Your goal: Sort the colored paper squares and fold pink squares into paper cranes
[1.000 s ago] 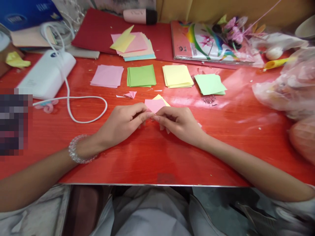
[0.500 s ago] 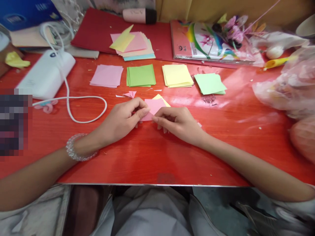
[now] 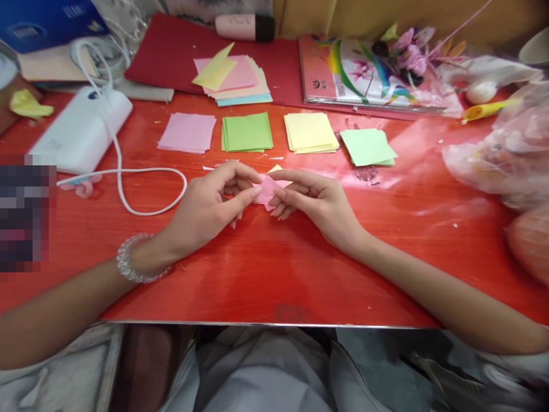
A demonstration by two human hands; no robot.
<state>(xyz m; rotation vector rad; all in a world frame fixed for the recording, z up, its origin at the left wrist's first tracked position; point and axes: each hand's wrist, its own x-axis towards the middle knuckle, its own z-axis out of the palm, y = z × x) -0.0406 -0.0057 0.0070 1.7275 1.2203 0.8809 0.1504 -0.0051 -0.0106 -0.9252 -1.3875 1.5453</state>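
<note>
Between my hands is a small pink paper (image 3: pixel 266 191), its edges partly hidden by my fingers. My left hand (image 3: pixel 217 200) pinches its left side between thumb and fingers. On the right side, my right hand (image 3: pixel 319 203) pinches it the same way. A bit of yellow paper (image 3: pixel 275 169) shows just behind the pink one. Beyond my hands lie stacks of square paper in a row: pink (image 3: pixel 187 133), green (image 3: pixel 247 132), pale yellow (image 3: pixel 310 133) and light green (image 3: pixel 369 146).
At the left lie a white power bank (image 3: pixel 81 131) and its looped cable (image 3: pixel 150 212). Further back are a red folder (image 3: pixel 158 54) with loose papers (image 3: pixel 240 77), a pink marker (image 3: pixel 244 27) and a colourful pad (image 3: pixel 360 74). Plastic bags (image 3: pixel 510 154) lie at the right.
The pink paper, flat near the table before, now looks raised and bent between my fingers. Both hands have lifted slightly, and less of the yellow paper shows.
</note>
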